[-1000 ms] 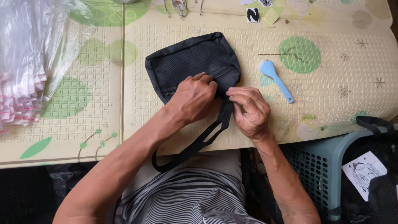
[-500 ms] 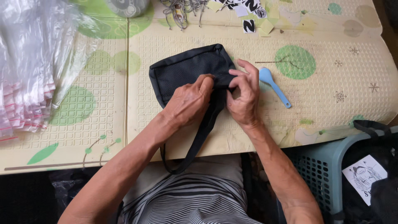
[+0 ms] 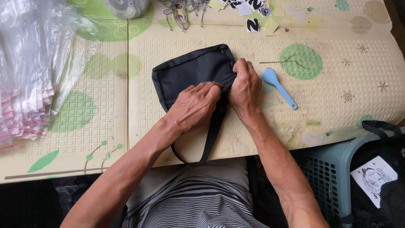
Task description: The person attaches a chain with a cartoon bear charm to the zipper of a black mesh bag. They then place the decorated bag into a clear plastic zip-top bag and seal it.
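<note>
A small black fabric pouch point(image 3: 187, 71) with a mesh front lies on a cream foam mat point(image 3: 329, 105) printed with green dots. Its black strap point(image 3: 211, 135) loops down over the mat's front edge. My left hand point(image 3: 195, 105) presses on the pouch's lower right corner, fingers curled onto the fabric. My right hand point(image 3: 244, 86) pinches the pouch's right edge, just beside the left hand. The two hands touch at the corner, which they hide.
A light blue plastic spoon point(image 3: 278, 86) lies just right of my right hand. Clear plastic bags point(image 3: 33, 71) pile at the left. Cords and small printed tags point(image 3: 253, 12) lie along the far edge. A teal basket point(image 3: 333, 173) holding dark items stands at the lower right.
Both hands have moved up the pouch's right side. The strap, earlier pulled between them, now hangs loose below the left hand.
</note>
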